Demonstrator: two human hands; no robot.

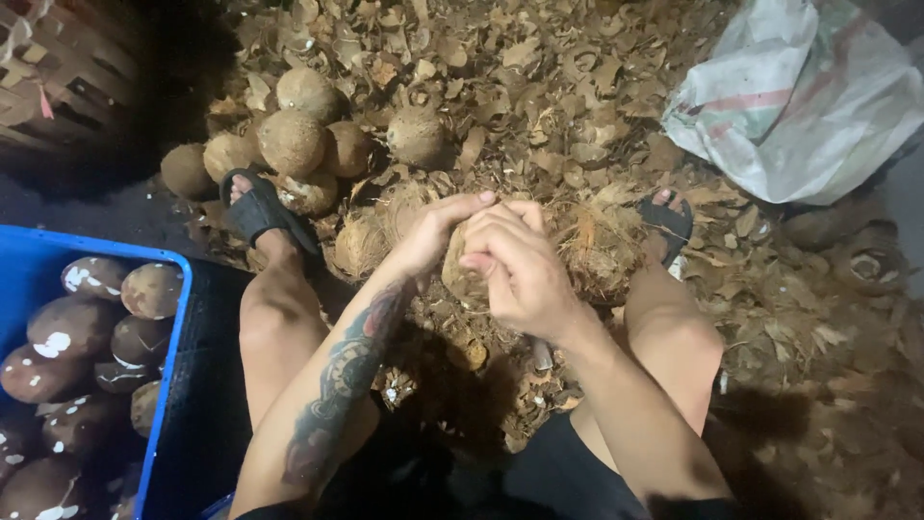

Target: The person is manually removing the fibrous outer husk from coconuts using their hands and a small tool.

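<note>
Coconuts [72, 332], peeled to a smooth brown with white nicks, filled the blue crate [166, 385] at the far left. Beyond it, a cluster of rough, unpeeled coconuts [289, 140] lay on the ground beside the person's foot in a black sandal [258, 210]. Toward the middle, the tattooed left hand [433, 236] was clasped around the near side of a husked coconut [460, 274], held between the knees just above the litter. The right hand [520, 270] was closed over the same coconut from the other side, fingers curled tight against the shell, so that only a small strip of it showed between the two hands. A tuft of fibrous husk [602, 246] sat just beside the right hand. Broken shell and husk scraps [539, 87] covered the ground all around. At the upper right lay a crumpled white woven sack [799, 106], well apart from the hands.
</note>
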